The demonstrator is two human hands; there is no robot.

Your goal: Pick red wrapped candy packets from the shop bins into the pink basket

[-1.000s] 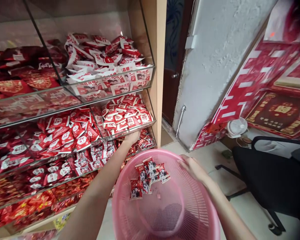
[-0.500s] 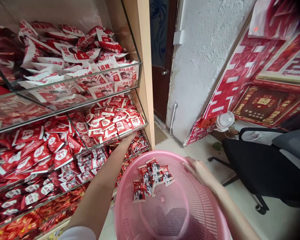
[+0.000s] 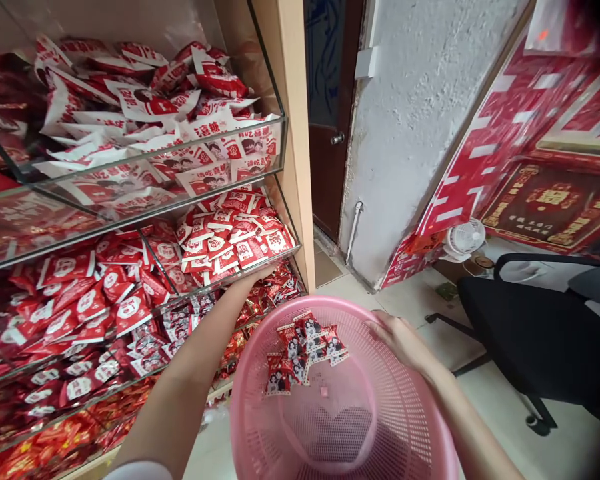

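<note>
Left hand: my left hand (image 3: 253, 279) touches the clear glass shelf (image 3: 100, 230); I cannot tell if my fingers are apart or together.
Right hand: my right hand (image 3: 397, 341) grips the round pink plastic basket (image 3: 395, 427) by its rim.
Packets: small red-and-white candy packets (image 3: 305, 353) lie in the basket.
Danger: a tilted basket could spill them.

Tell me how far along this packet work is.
Done: a small pile of red candy packets lies in the pink plastic basket. In hand: the right hand holds its rim; the left hand touches the glass shelf. Left: many packets fill the shelves.
</note>
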